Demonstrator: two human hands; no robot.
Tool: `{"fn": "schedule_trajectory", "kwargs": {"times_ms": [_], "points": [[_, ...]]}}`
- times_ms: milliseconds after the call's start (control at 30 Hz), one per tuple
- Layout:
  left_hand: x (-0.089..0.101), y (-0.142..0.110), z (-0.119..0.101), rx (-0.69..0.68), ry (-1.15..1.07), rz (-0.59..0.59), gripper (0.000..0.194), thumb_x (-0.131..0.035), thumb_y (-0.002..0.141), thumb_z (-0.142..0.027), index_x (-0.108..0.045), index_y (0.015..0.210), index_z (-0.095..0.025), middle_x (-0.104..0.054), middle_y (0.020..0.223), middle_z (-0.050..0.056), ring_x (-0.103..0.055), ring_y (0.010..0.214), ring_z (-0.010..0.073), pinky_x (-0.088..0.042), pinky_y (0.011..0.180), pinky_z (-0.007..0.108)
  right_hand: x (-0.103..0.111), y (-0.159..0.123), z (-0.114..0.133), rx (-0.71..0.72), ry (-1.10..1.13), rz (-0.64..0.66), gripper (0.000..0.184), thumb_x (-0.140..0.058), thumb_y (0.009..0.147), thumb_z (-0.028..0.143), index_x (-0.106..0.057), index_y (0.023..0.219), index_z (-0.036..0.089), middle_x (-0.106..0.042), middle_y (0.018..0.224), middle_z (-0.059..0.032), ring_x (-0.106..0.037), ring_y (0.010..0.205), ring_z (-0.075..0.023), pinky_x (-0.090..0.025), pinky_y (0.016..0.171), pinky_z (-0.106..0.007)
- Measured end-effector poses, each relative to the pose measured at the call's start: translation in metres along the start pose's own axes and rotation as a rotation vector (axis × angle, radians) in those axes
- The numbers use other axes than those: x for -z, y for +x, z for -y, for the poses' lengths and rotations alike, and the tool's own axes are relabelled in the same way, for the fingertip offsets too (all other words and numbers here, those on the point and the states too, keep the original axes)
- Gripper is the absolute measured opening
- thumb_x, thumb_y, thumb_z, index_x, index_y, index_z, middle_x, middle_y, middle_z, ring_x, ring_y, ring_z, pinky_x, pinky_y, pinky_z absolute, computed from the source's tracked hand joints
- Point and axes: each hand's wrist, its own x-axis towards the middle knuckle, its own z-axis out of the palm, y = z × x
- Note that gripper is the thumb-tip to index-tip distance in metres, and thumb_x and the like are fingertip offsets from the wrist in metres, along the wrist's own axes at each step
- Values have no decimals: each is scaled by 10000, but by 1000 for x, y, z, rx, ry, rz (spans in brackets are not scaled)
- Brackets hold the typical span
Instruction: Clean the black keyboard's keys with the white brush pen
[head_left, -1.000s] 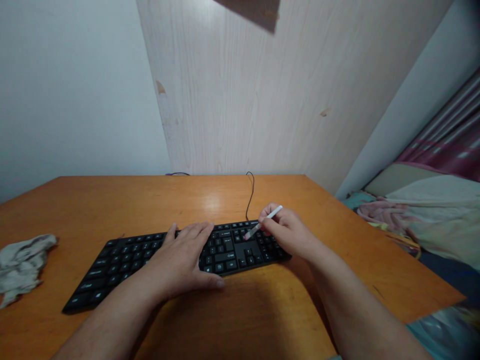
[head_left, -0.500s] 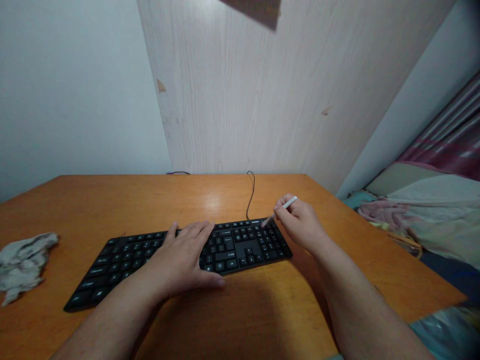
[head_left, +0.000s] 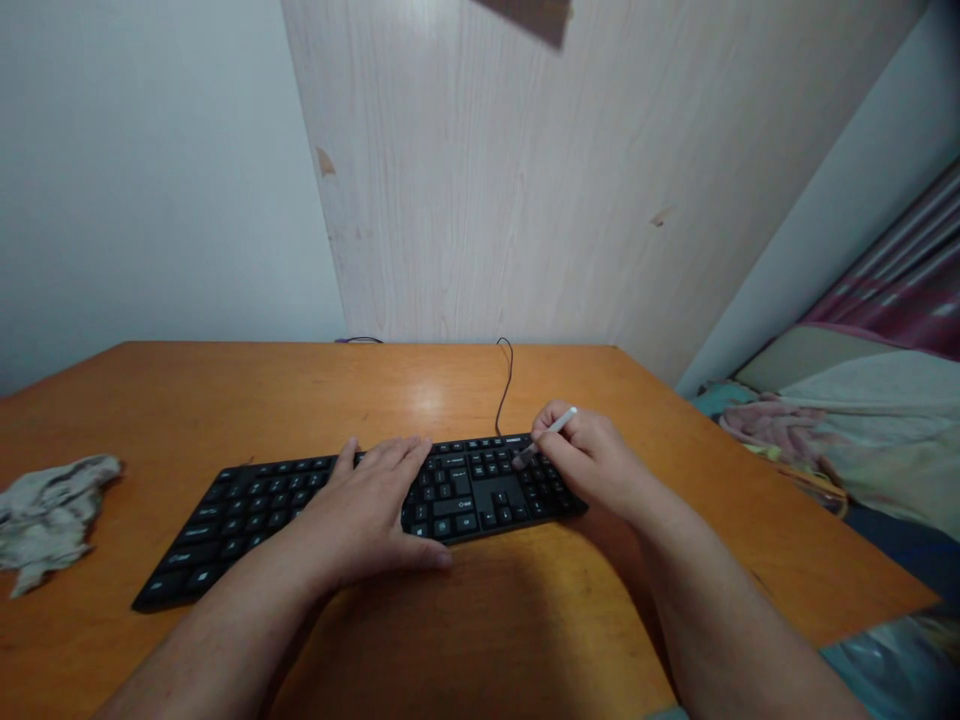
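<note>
A black keyboard (head_left: 247, 500) lies slantwise on the orange wooden table (head_left: 525, 620). My left hand (head_left: 367, 515) lies flat on its middle keys, fingers stretched out, thumb at the front edge. My right hand (head_left: 589, 460) is closed in a pinch on a thin white stick (head_left: 551, 428) with a dark tip. The tip touches the keys near the right end of the keyboard, at its back rows. A black cable (head_left: 504, 385) runs from the keyboard's back edge to the wall.
A crumpled grey cloth (head_left: 45, 515) lies at the table's left edge. A pale wooden panel (head_left: 525, 180) stands behind the table. Bedding and folded blankets (head_left: 840, 420) lie to the right, beyond the table's right edge.
My right hand swung the stick from the keys right of centre out to the keyboard's far right corner, then back a little to the left. My left hand stayed put.
</note>
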Motion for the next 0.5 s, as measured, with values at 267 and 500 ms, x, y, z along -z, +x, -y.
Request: {"fn": "schedule_trajectory", "kwargs": {"times_ms": [267,500], "points": [[3,0,-3,14,3,15,1344,-660,579,-881,-274,1630,-139,-312,1657,191,-263,1518,465,-22,1223,681,-6,0,1,6,-85,-7,172,-503,964,294,-628,871,221,-695,795,-21,-616,733,-185,-387,657,-292],[3,0,-3,14,17,18,1346,-647,581,-898,-269,1633,-149,-306,1660,187,-255,1526,444,-32,1227,674,-3,0,-2,13,-42,-33,203,-478,976,279,-594,824,212,-668,741,-11,-605,695,-174,-380,639,-292]]}}
